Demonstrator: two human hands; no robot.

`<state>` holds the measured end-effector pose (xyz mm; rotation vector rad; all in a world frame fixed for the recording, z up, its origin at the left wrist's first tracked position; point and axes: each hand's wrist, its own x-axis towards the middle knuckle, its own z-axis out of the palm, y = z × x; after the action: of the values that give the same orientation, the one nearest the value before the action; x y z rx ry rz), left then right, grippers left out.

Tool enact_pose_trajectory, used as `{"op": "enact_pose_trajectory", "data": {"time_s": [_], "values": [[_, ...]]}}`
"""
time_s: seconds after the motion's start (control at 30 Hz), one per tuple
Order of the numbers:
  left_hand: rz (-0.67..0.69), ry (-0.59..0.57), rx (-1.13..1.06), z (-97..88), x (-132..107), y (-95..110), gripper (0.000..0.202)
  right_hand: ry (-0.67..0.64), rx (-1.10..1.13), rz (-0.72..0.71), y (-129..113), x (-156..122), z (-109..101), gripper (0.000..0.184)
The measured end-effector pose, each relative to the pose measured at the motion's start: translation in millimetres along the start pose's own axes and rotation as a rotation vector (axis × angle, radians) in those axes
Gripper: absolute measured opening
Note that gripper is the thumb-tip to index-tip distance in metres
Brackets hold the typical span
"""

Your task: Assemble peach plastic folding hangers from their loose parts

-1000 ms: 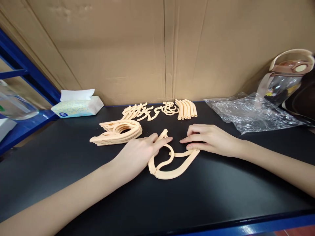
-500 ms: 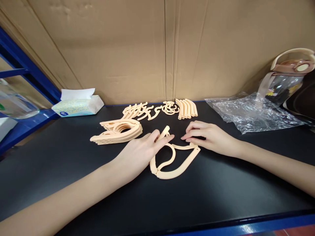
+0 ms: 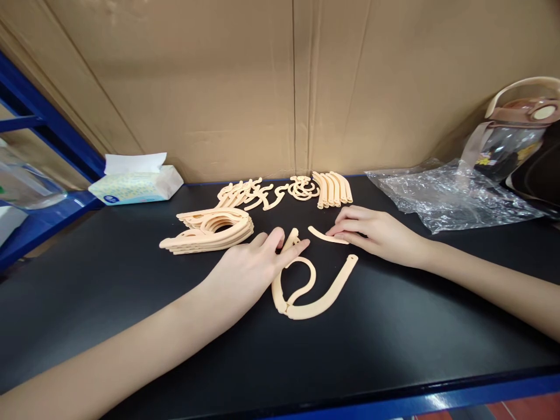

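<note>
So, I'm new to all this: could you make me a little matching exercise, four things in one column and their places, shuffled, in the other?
Things
1. thin curved beige strip
2. stack of beige hanger-shaped pieces
3. pale patterned soft tissue pack
4. crumpled clear plastic bag

Places
A. just beyond the left hand, left of the picture's centre
B. far right, near the clear, brown-lidded bottle
C. pinched in the grip of the right hand
D. back left, before the brown cardboard

Pairs: 1-C, 2-A, 3-D, 4-B
</note>
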<state>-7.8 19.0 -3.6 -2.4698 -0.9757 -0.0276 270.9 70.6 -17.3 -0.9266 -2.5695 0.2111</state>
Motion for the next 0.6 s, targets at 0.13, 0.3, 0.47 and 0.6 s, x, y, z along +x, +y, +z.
{"op": "enact_pose_trajectory", "data": {"time_s": [0.13, 0.3, 0.47, 0.6], "values": [[0.008, 0.117, -0.189, -10.0, 1.5, 7.7, 0.051, 0.032, -0.081, -0.020, -3.7, 0.1, 1.5, 0.031], [0.134, 0.090, -0.674, -18.1, 1.2, 18.9, 0.037, 0.061, -0.073, 0.007, -6.9, 1.1, 2.9, 0.022], [0.151, 0.000, -0.765, -14.9, 1.7, 19.8, 0.032, 0.068, -0.041, 0.040, -10.0, 2.0, 3.2, 0.009], [0.155, -0.010, -0.717, -14.6, 2.3, 18.4, 0.010, 0.100, -0.053, 0.013, -11.1, 1.5, 4.3, 0.008]]}}
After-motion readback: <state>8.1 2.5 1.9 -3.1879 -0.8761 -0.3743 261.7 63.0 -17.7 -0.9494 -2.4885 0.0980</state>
